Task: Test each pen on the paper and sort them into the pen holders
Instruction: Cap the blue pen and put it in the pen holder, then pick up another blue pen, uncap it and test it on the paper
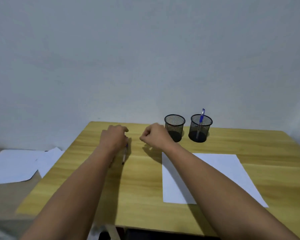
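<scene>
Your left hand (115,136) curls over a pen (124,155) lying on the counter (139,184), though I cannot tell if it grips, and your right hand (154,135) is a loose fist holding nothing.

No legible text or labels anywhere

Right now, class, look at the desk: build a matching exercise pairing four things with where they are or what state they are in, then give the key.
Things:
1. left pen holder
2. right pen holder
3. white sheet
4. left hand

States:
A. under the right forearm
B. holds one blue pen
C. empty
D. over a pen on the desk

Pairs: 1-C, 2-B, 3-A, 4-D
</scene>
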Available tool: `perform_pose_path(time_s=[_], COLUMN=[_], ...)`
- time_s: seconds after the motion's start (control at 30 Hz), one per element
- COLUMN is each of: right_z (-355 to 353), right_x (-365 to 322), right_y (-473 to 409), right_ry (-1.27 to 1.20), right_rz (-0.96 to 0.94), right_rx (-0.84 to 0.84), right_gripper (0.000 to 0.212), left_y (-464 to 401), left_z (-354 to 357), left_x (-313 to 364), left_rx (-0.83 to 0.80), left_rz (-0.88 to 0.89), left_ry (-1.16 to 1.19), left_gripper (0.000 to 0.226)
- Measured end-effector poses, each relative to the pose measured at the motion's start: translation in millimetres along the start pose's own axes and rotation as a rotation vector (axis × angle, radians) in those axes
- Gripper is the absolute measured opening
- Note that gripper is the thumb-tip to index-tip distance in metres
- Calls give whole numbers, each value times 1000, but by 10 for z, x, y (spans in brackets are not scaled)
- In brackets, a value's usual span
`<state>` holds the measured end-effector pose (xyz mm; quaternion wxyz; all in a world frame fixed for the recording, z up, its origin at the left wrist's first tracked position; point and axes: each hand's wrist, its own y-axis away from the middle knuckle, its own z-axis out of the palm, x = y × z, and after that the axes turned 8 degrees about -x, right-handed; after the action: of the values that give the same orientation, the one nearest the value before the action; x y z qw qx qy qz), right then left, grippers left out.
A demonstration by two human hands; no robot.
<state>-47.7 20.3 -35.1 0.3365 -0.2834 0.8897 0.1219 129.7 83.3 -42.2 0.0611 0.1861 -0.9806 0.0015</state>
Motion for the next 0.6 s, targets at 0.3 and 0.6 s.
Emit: perform_pose_path(time_s=[0.3,0.6], right_z=[729,327], right_x=[-213,74], right_y=[-259,-383], right_ry=[205,-105], right_rz=[72,168], right_rx=[-196,-171], right_gripper=[32,35], left_y=[-193,-230], left_z=[383,387], left_x=[-404,-399], left_rx=[-30,48], left_rz=[177,223], left_ry=[-61,-35], left_gripper=[35,38])
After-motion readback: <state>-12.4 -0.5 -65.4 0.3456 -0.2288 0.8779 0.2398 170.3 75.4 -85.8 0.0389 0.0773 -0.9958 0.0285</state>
